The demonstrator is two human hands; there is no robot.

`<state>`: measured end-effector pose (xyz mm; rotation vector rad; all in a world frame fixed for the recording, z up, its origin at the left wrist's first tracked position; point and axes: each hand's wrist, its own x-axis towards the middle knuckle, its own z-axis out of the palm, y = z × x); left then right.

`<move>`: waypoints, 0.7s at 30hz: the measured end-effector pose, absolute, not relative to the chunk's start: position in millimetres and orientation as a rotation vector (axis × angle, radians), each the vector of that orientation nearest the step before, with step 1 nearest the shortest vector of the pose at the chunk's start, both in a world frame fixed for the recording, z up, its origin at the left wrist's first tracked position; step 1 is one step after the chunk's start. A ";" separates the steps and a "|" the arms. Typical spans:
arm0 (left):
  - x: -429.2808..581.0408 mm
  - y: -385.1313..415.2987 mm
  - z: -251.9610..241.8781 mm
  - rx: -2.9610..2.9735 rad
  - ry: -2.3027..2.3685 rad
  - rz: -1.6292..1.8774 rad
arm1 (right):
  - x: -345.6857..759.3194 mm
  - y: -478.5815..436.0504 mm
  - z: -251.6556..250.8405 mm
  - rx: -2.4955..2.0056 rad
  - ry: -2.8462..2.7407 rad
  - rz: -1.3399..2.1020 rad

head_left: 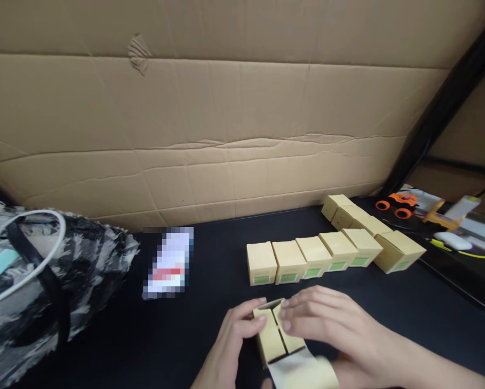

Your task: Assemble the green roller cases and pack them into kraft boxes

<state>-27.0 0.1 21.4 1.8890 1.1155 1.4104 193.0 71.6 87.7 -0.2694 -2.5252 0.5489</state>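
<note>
A small tan cardboard box (270, 341) sits between my hands near the front of the black table. Its two side flaps are folded inward with a narrow gap between them, and a larger flap (293, 367) hangs open toward me, its front part blurred. My left hand (228, 346) grips the box from the left, thumb or finger resting on the left flap. From the right, my right hand (335, 327) lays its fingertips on the right flap; its thumb is hidden behind the loose flap. Just beyond stands a row of similar closed boxes (290, 260) with green labels.
More boxes (338, 209) run back toward the cardboard wall (234, 108). At the right lie an orange toy vehicle (400, 205), a white mouse-like object (453, 241) and a yellow cable. To the left are a pixelated packet (169, 265) and a shaggy grey-black fabric item (92, 270) with a white cable.
</note>
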 end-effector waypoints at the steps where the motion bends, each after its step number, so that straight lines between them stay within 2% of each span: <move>1: -26.6 -0.9 22.7 1.875 1.123 1.390 | 191.5 69.5 84.0 -0.328 -2.449 0.589; 6: -25.1 -5.4 24.3 1.805 1.132 1.270 | 183.9 60.3 73.4 -0.513 -2.193 0.817; 11: -21.0 -4.7 19.3 1.729 0.960 1.452 | 179.1 61.9 72.6 -0.609 -2.126 0.958; 14: -18.7 -4.8 21.3 1.782 1.015 1.453 | 178.5 62.6 72.8 -0.639 -2.097 1.061; 21: -24.9 -3.8 29.2 1.924 1.022 1.331 | 177.7 59.4 73.0 -0.626 -2.137 1.069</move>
